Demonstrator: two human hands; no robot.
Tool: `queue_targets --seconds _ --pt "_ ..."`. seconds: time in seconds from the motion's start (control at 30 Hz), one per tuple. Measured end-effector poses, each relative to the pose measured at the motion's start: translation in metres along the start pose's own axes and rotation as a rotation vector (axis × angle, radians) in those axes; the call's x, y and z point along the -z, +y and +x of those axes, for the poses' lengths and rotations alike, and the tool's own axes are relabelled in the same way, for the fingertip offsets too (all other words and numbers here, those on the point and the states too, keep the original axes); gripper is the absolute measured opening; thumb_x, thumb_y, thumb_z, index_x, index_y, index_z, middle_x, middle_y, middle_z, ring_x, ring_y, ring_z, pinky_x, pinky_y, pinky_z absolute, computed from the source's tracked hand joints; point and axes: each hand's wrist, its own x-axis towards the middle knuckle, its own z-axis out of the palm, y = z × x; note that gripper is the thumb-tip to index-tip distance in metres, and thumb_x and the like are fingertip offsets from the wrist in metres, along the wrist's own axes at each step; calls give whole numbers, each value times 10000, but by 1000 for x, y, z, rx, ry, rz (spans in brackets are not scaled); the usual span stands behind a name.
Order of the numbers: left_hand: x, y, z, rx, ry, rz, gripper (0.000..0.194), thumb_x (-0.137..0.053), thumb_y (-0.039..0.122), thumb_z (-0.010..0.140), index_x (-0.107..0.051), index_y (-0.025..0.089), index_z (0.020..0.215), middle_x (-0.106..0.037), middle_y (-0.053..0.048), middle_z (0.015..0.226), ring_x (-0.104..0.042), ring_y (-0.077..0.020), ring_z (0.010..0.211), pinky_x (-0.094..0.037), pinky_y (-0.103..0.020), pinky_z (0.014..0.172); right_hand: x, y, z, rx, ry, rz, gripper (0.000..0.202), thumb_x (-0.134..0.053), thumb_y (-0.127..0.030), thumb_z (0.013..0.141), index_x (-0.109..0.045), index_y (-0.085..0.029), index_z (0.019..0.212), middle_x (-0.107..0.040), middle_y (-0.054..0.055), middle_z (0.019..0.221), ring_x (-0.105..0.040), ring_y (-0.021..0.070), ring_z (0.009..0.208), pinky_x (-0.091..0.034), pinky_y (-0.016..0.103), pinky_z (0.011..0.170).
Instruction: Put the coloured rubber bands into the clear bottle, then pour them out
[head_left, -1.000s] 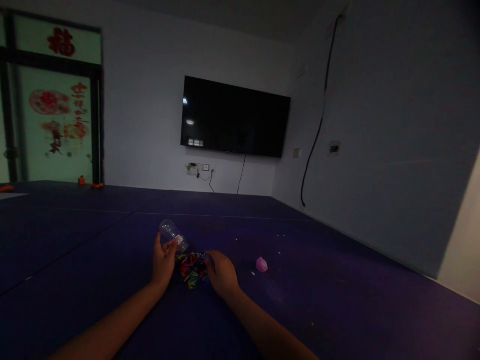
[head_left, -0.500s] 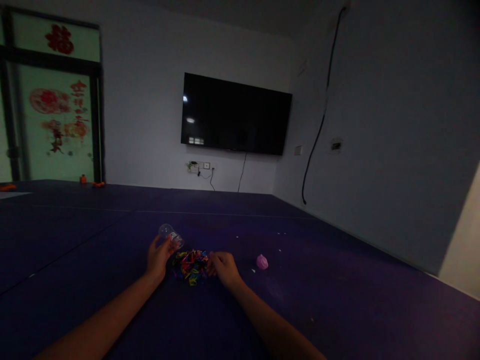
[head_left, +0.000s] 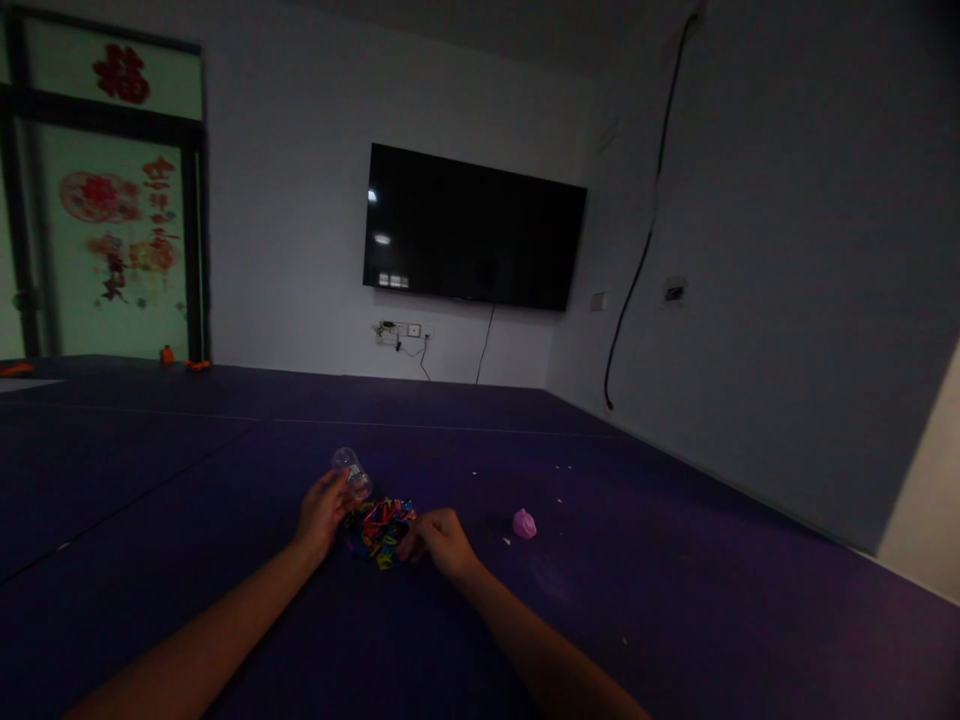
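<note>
A clear plastic jar [head_left: 352, 472] is tilted in my left hand [head_left: 322, 515], whose fingers close on its near side. Just right of and below the jar lies a heap of small multicoloured bands [head_left: 380, 530] on the dark purple mat [head_left: 315, 640]. My right hand [head_left: 442, 540] touches the right side of the heap with its fingers pinched together; whatever is between them is too small to make out. To the right of this hand a pink lid-like object [head_left: 524, 523] rests on the mat.
Small white scraps [head_left: 507, 541] lie near the pink object and beyond it. Orange items [head_left: 167, 355] stand far left by the glass door [head_left: 112, 240]. A television [head_left: 472, 228] hangs on the back wall, and a black cable [head_left: 637, 265] runs down the right wall.
The jar and my left hand have shifted slightly right, and the jar is tipped more steeply towards the heap. My right fingers have moved slightly left at the heap's edge.
</note>
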Motion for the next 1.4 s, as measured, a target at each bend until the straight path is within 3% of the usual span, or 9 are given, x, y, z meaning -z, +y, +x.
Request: queue_targets --seconds 0.2,0.3,0.4,0.5,0.6,0.8,0.93,1.07,1.4 --pt "-3 2 -5 11 -33 29 317 -705 238 751 -564 141 1018 -697 -33 669 -668 -152 535 -513 -228 507 5 -3 -4 144 236 -268 470 -374 -425 886 -669 -148 647 -640 45 568 -594 138 529 -462 232 532" --pt "-11 8 -12 29 -49 77 388 -736 276 716 -584 162 1054 -710 -26 702 -667 -147 556 -508 -227 533 4 -7 -8 298 327 -521 272 -458 -319 868 -686 -191 941 -702 57 891 -654 173 761 -504 274 698" --pt "-23 13 -25 40 -106 103 438 -724 316 724 -579 186 1117 -717 -23 751 -674 -153 633 -506 -231 574 2 -11 -11 451 357 -692 458 -515 -206 813 -514 -247 1269 -503 75 1336 -549 221 1125 -459 349 906" --pt "-34 11 -40 46 -206 183 533 -735 355 701 -552 206 1178 -716 -23 819 -671 -160 672 -495 -234 583 1 -11 -12 535 360 -820 637 -580 -203 767 -383 -270 1369 -288 82 1481 -406 264 1270 -419 420 963" --pt "-40 4 -53 28 -366 280 608 -742 394 671 -528 197 1205 -704 -14 781 -662 -172 679 -496 -255 611 2 -10 -11 612 366 -899 662 -607 -215 755 -373 -286 1370 -275 76 1485 -340 274 1312 -379 454 994" --pt "-38 2 -55 -172 -558 501 491 -596 497 769 -569 166 1129 -699 -59 882 -660 -211 806 -513 -332 729 8 -9 -10 684 475 -864 421 -517 -201 824 -482 -238 1241 -478 78 1350 -365 245 1292 -332 452 1015" --pt "-21 8 -45 -610 -585 904 557 -545 597 770 -567 200 1160 -658 -99 1066 -609 -263 992 -453 -438 890 22 -4 -6 573 757 -698 359 -486 -370 871 -500 -163 1164 -589 139 1149 -500 265 1142 -384 459 947" --pt "-5 9 -35 -970 -884 1330 917 -638 755 536 -509 210 1262 -553 -136 1278 -402 -361 1250 -284 -528 1038 38 3 -2 410 877 -579 446 -454 -508 859 -504 -145 1114 -613 144 1027 -581 268 959 -439 437 854" --pt "-1 -3 -25 -903 -850 1576 867 -505 765 669 -443 200 1323 -442 -131 1394 -261 -342 1342 -209 -538 1075 44 13 8 326 750 -441 579 -509 -459 829 -390 -157 1309 -588 143 1149 -592 251 1000 -447 393 866"
